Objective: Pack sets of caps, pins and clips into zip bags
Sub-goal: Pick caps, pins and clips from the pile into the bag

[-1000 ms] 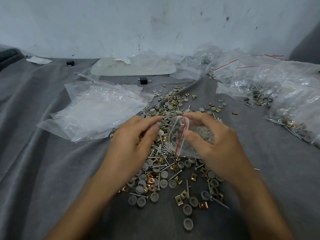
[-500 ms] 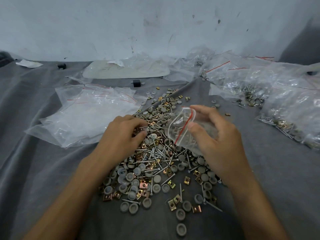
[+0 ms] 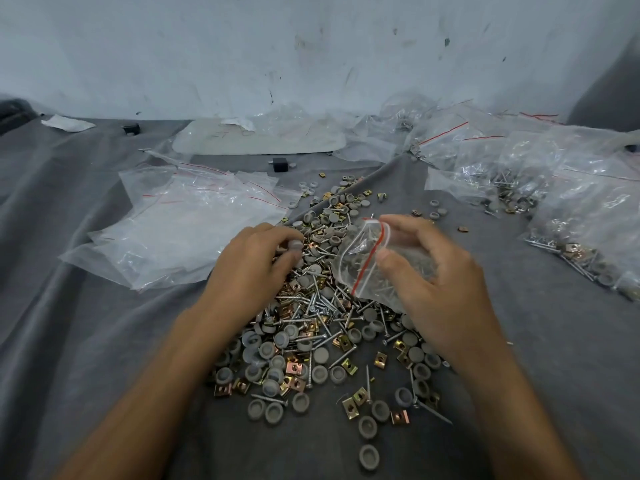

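Note:
A heap of grey round caps, steel pins and brass clips [image 3: 322, 327] lies on the grey cloth in the middle. My right hand [image 3: 433, 282] holds a small clear zip bag [image 3: 363, 261] with a red zip line, mouth turned to the left, above the heap; some parts show inside it. My left hand [image 3: 252, 268] sits on the heap's left side and pinches a grey cap [image 3: 295, 244] between thumb and fingers.
A stack of empty zip bags [image 3: 187, 223] lies to the left of the heap. Filled bags [image 3: 540, 188] pile up at the right and back right. A white flat object [image 3: 256, 136] and a small black block [image 3: 280, 164] lie near the wall.
My left hand left the bag's mouth, went down to the left side of the heap and picked up a grey cap. My right hand lifted the bag slightly.

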